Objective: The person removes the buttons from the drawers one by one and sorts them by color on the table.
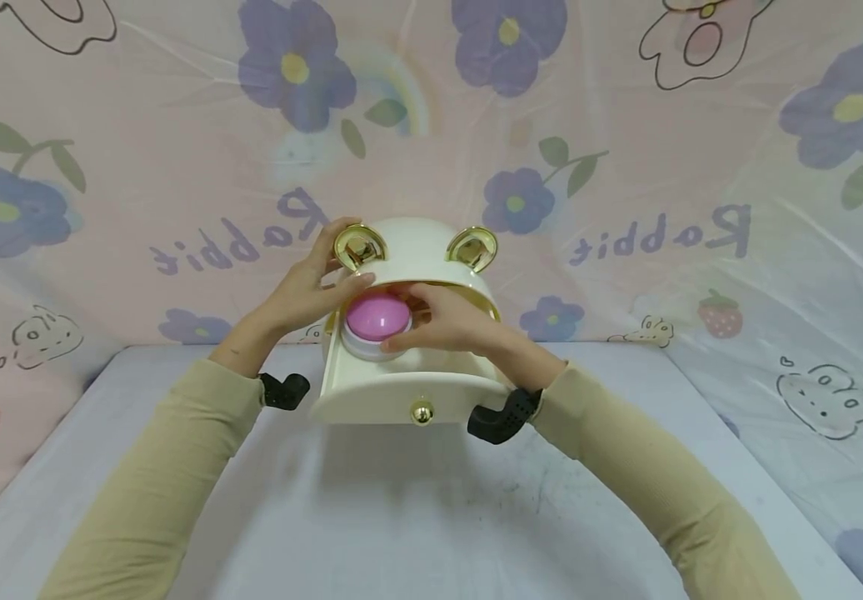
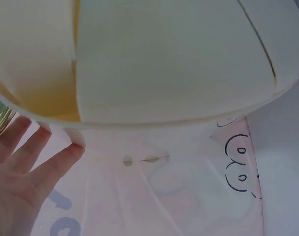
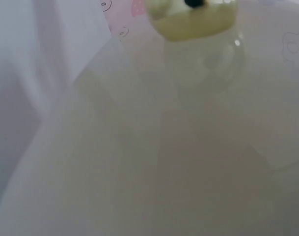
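Note:
A cream box with two gold ears stands on the table, its front drawer pulled out. In the drawer's left part is a round thing with a pink domed top and a white base, perhaps a push button. My right hand reaches in from the right and grips its right side, thumb at the front; some fingers are hidden. Beside the left ear, my left hand steadies the box, thumb near the opening's rim. The left wrist view shows fairly straight fingers touching its side. The right hand is not seen in the right wrist view.
A gold knob sticks out from the drawer front. The white table extends toward me. Behind and at the sides hangs a pink cloth with flowers and rabbits. Black wrist mounts sit near the drawer's corners.

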The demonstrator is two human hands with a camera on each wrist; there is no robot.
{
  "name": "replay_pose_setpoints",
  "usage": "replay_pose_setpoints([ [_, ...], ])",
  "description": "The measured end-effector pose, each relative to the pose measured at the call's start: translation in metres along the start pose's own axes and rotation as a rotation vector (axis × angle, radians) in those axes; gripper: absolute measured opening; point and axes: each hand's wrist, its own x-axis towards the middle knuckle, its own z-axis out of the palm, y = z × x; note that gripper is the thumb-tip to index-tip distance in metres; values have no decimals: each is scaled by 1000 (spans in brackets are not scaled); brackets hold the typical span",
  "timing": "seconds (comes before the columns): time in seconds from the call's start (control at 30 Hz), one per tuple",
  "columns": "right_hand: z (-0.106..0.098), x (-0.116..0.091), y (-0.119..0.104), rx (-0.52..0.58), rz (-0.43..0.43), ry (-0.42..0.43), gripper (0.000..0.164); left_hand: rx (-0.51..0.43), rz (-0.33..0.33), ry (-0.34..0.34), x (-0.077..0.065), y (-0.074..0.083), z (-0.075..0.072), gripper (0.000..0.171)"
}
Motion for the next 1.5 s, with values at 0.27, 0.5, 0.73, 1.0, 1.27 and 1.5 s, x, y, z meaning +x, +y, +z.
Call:
replay_pose_setpoints([
  [0.27, -1, 0, -2, -31, -25, 10, 66, -12, -4, -12, -1, 1, -1, 72],
  [0.5, -2, 1, -5, -9, -29, 1, 63, -16, 16, -15, -1, 2, -1, 71],
  [0.73, -3, 3, -8, 1, -22, 9, 62, -17, 21, -11, 0, 4, -2, 68],
  [1.0, -2, 2, -10, -103, 46, 56, 60, -72, 98, -75, 1, -3, -7, 83],
  [1.27, -2, 2, -11, -162, 98, 68, 60, -138, 164, -139, 1, -8, -11, 99],
  [1.5, -2, 0, -10, -175, 119, 64, 63, -167, 160, -172, 0, -7, -11, 100],
])
